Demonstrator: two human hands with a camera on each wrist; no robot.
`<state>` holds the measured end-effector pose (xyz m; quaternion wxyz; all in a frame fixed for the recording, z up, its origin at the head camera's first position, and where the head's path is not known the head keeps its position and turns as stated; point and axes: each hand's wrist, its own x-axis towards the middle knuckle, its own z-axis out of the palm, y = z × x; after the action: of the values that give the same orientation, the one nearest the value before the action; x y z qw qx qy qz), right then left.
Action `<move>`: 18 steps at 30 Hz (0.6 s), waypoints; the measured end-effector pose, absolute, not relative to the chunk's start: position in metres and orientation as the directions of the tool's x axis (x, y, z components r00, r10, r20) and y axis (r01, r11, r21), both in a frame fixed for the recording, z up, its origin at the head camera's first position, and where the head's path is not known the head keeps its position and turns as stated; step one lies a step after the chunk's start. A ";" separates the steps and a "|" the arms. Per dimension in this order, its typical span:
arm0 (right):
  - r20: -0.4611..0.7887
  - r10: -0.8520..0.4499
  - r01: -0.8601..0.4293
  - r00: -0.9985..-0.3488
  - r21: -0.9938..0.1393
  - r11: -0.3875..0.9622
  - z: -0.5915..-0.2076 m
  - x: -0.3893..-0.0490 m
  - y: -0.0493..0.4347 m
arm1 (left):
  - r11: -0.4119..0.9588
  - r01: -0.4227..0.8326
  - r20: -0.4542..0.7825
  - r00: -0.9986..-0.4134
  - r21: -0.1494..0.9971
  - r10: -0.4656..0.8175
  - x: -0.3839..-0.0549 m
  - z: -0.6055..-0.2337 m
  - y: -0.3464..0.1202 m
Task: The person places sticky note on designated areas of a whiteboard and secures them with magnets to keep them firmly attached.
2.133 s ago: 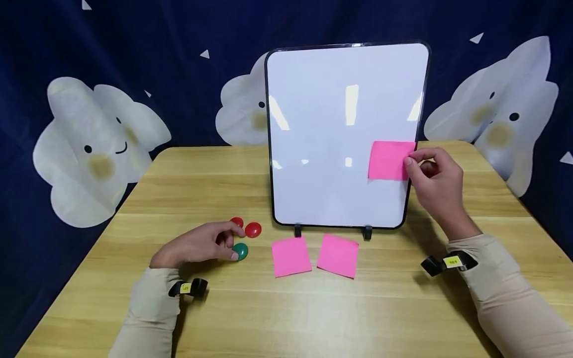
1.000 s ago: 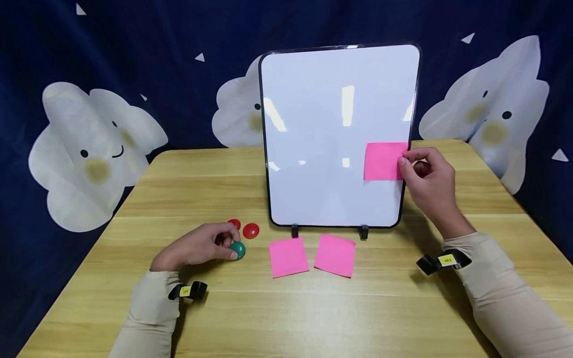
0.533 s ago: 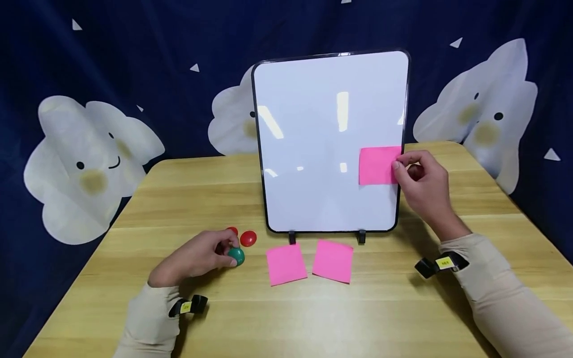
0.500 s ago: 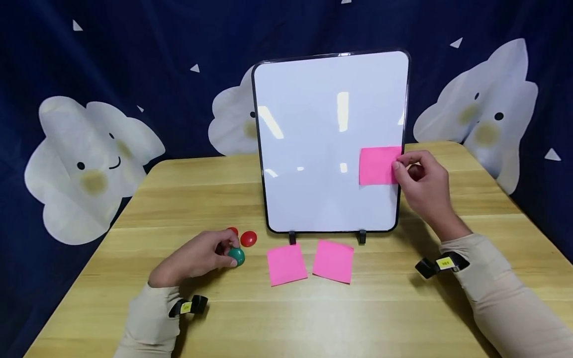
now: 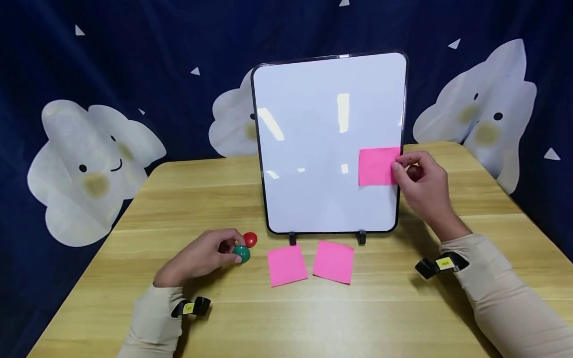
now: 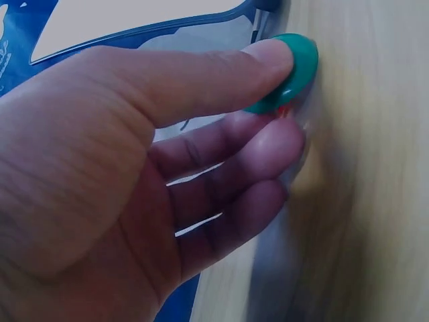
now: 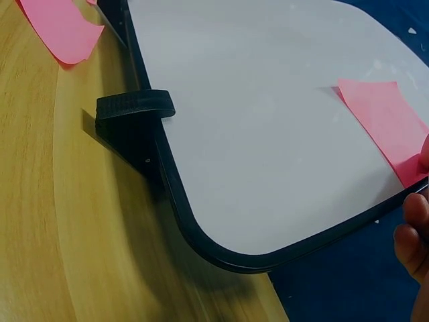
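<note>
In the head view my left hand (image 5: pixel 201 257) pinches a round green magnet (image 5: pixel 242 254) between thumb and fingers, low over the table. The left wrist view shows the thumb on the domed face of the green magnet (image 6: pixel 301 67). Just behind it lies a red magnet (image 5: pixel 250 239); a second red one is hidden by the hand. My right hand (image 5: pixel 425 191) pinches the right edge of a pink sticky note (image 5: pixel 376 167), which lies flat against the lower right of the whiteboard (image 5: pixel 313 119). Only some right fingertips (image 7: pixel 415 211) show in the right wrist view.
Two more pink sticky notes, a left one (image 5: pixel 287 265) and a right one (image 5: pixel 333 262), lie on the wooden table (image 5: pixel 286 323) before the whiteboard. Black stand feet (image 5: pixel 362 237) hold the board upright. A dark blue cloud-print curtain (image 5: pixel 188 30) hangs behind.
My left hand has taken hold of the green magnet and shifted slightly right with it, covering one red magnet. The right hand stays at the note. The head view has tilted a little.
</note>
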<state>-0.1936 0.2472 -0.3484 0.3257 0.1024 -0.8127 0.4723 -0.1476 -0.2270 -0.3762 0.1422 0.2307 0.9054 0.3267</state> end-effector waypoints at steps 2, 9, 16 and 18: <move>0.626 0.142 -0.472 -0.767 -0.700 0.536 -0.348 -0.193 0.247 | 0.675 0.324 -0.101 -0.855 0.663 0.509 -0.147 -0.377 -0.227; 0.632 0.135 -0.476 -0.763 -0.691 0.545 -0.348 -0.194 0.245 | 0.641 0.332 -0.067 -0.855 0.692 0.515 -0.146 -0.376 -0.228; 0.629 0.142 -0.465 -0.764 -0.690 0.554 -0.349 -0.193 0.245 | 0.604 0.317 -0.038 -0.865 0.731 0.501 -0.146 -0.375 -0.227; 0.628 0.141 -0.465 -0.765 -0.690 0.555 -0.349 -0.193 0.246 | 0.591 0.313 -0.022 -0.872 0.743 0.490 -0.146 -0.374 -0.226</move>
<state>-0.1927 0.2457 -0.3491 0.3280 0.0990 -0.8184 0.4613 -0.1458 -0.2258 -0.3744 0.1129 0.2269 0.8848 0.3910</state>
